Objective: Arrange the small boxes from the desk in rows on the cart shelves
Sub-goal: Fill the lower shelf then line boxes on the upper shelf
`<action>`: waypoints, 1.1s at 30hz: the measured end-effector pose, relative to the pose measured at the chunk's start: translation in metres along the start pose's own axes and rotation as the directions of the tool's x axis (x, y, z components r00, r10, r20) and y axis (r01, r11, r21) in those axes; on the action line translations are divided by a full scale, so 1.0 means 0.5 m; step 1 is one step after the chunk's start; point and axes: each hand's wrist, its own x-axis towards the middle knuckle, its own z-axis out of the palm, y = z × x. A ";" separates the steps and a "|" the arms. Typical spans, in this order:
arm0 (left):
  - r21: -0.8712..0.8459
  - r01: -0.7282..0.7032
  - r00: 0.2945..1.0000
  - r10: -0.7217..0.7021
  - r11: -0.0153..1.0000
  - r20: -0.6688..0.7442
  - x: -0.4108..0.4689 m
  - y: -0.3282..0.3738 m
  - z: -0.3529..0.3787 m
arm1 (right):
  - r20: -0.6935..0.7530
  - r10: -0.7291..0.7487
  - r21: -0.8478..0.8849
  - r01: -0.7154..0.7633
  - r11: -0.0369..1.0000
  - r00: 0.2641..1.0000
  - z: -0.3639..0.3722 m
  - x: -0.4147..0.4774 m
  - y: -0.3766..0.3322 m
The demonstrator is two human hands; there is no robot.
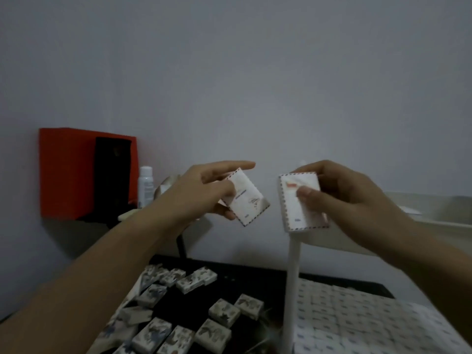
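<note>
Each hand's grip pinches one small white airmail-bordered box: left hand (pixel 204 190) on the tilted box (pixel 249 200), right hand (pixel 342 192) on the upright box (pixel 297 203), above the black tabletop (pixel 255 274).

Wall (pixel 255 72): plain, pale grey-white, unmarked, filling the upper frame. Lighting: dim and even, source out of view; the picture is soft throughout. Red box-shaped unit (pixel 66 172): set against the wall at left, its front showing a black panel (pixel 112 175) on the right half; it casts a shadow on the wall below, and its support cannot be determined. White bottle (pixel 145 186): upright, just beside the unit's right edge. Counter (pixel 245 274): black top, meeting the wall.
</note>
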 end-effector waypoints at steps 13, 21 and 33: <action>0.306 -0.265 0.962 0.229 0.914 0.149 0.272 0.143 0.218 | -0.185 0.218 -0.592 -0.286 0.753 0.958 -0.321 0.108 0.125; 0.723 -0.328 0.945 0.217 0.609 0.245 0.495 0.108 0.384 | 0.103 0.546 -0.822 -0.238 0.517 0.831 -0.333 0.211 0.249; 0.786 -0.409 0.906 0.102 0.463 0.411 0.575 0.025 0.462 | 0.198 0.629 -0.725 -0.320 0.610 0.751 -0.323 0.205 0.290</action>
